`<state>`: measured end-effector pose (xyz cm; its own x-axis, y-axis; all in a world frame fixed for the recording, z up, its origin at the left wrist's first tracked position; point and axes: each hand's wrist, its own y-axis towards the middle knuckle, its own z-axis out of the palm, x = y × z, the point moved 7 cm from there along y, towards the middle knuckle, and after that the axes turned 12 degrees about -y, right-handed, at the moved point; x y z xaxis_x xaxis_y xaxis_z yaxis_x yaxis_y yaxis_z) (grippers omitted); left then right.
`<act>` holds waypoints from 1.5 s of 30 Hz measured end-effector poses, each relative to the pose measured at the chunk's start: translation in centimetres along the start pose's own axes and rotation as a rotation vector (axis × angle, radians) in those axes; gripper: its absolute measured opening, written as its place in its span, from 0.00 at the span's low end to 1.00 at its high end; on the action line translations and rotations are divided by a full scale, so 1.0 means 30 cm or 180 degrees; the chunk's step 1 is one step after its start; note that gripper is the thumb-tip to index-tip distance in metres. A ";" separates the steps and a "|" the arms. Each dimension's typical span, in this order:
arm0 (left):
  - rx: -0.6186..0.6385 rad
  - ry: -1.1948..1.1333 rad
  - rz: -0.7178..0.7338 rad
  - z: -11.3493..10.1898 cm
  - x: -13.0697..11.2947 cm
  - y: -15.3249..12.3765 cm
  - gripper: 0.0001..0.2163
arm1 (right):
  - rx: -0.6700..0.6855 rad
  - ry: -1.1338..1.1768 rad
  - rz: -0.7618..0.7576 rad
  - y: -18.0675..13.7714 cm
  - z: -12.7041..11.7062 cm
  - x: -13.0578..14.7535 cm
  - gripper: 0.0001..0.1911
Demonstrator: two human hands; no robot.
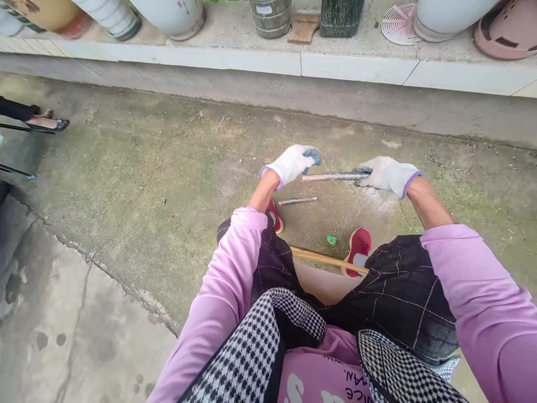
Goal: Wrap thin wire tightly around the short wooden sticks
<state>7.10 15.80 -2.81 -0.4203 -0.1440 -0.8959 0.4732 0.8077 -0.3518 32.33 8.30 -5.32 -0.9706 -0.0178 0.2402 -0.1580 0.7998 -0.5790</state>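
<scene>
In my right hand [384, 173], gloved in white with dark grey-blue fingertips, is a pale wooden stick [312, 178] with silvery, thread-like wrapping along it. The stick points left, and the fingers close round its right end. My left hand [296, 162], in a matching glove, is pinched just above the stick's left end. A thin pale strand [325, 165] runs from its fingertips toward the stick. Below, a shorter stick [297, 200] with similar dark wrapping lies on the ground.
Thin wooden strips [327, 259] lie across between my knees. A green scrap [331, 240] is on the ground near my red shoe [359, 243]. Ahead runs a low tiled ledge [251, 60] with several pots. Another person's foot [48, 122] shows at far left.
</scene>
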 end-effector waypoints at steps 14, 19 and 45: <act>0.0444 -0.0570 -0.0264 0.119 0.006 -0.047 0.08 | -0.0765 0.2133 -0.0173 -0.031 -0.022 0.087 0.19; 0.0300 -0.0641 -0.0328 0.117 0.014 -0.057 0.03 | -0.1219 0.1170 0.0031 0.010 -0.029 0.115 0.12; 0.0374 -0.0414 -0.0362 0.135 0.019 -0.082 0.07 | -0.1166 0.2904 0.0330 -0.008 -0.072 0.065 0.13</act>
<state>8.84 11.41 -3.55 -0.3761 -0.3091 -0.8735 0.5186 0.7109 -0.4749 30.88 9.38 -3.03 -0.4398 0.4091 0.7995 0.1354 0.9102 -0.3913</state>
